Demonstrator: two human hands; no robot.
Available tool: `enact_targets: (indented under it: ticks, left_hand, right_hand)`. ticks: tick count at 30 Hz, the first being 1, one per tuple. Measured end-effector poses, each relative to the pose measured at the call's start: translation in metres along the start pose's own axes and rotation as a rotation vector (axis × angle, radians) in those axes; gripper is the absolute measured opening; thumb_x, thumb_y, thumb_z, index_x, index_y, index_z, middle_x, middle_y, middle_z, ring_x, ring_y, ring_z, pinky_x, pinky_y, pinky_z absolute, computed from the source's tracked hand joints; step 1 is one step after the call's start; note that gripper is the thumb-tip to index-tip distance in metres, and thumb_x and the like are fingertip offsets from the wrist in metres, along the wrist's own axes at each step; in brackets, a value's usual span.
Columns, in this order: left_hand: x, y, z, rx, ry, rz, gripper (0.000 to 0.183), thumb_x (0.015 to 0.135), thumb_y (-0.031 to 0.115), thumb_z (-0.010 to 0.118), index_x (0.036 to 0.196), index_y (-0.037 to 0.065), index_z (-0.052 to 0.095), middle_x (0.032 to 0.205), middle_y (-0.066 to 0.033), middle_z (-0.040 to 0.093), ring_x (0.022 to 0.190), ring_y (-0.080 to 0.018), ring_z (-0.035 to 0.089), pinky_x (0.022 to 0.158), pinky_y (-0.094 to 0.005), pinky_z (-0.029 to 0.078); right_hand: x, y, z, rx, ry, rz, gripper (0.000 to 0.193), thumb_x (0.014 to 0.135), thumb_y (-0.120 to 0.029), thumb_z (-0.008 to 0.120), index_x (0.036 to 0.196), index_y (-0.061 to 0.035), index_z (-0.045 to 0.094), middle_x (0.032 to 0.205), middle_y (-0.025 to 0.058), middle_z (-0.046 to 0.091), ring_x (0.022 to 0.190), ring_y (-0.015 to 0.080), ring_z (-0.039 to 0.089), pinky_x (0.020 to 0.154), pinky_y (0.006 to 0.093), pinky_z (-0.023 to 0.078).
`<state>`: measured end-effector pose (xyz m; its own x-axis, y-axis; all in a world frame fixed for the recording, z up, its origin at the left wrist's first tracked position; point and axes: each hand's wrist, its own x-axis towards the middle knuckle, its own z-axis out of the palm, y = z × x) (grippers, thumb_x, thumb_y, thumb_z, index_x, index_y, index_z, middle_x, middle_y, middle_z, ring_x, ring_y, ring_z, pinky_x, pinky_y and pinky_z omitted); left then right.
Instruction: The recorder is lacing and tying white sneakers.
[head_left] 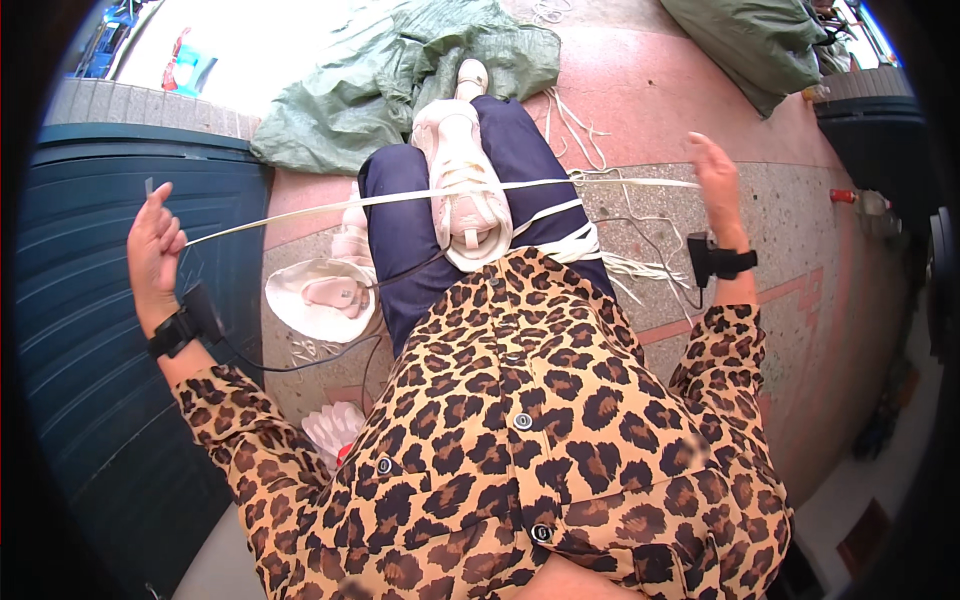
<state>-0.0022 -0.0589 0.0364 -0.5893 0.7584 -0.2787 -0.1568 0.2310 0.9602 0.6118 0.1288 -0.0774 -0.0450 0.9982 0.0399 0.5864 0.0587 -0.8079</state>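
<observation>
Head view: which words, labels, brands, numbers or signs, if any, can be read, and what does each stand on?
Nothing here can be read.
Shoe at the left: what looks like a small mark on its insole, too small to read.
Shoe between the thighs: no readable text.
White strand between the left hand and right hand: none visible.
Red and blue item at upper left: too blurred to tell.

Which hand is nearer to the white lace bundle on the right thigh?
Right. The right hand is right of the lace bundle; the left hand is farther, on the opposite side.
</observation>
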Motion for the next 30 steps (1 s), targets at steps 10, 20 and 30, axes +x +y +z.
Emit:
enact_targets:
  ticks: [10,20,30]
  left_hand:
    - [-0.044,-0.141,0.174,0.251,-0.605,-0.227,0.019,0.085,0.018,0.055,0.094,0.002,0.062,0.069,0.0016,0.057,0.058,-0.0036,0.049,0.052,-0.0159,0.039]
    - [-0.065,-0.187,0.203,0.864,-0.379,0.319,0.018,0.08,0.016,0.054,0.079,-0.001,0.061,0.067,-0.0168,0.061,0.064,-0.0325,0.059,0.061,-0.0386,0.046]
    - [-0.067,-0.186,0.213,1.084,-0.322,0.477,0.015,0.084,0.016,0.049,0.084,0.002,0.056,0.078,-0.0173,0.059,0.075,-0.0342,0.057,0.065,-0.0419,0.044]
  right_hand:
    - [-0.066,-0.054,0.164,-0.08,-0.578,-0.324,0.016,0.08,-0.013,0.049,0.082,-0.0015,0.061,0.076,0.0156,0.061,0.073,0.032,0.059,0.066,0.0385,0.046]
    - [-0.058,-0.059,0.178,-0.411,-0.493,-0.579,0.01,0.074,-0.007,0.048,0.075,-0.0013,0.055,0.079,0.0141,0.055,0.079,0.0306,0.052,0.071,0.0392,0.043]
    - [-0.057,-0.073,0.186,-0.691,-0.563,-0.868,0.01,0.07,-0.008,0.051,0.08,-0.0074,0.052,0.073,0.006,0.052,0.074,0.022,0.053,0.066,0.0353,0.037]
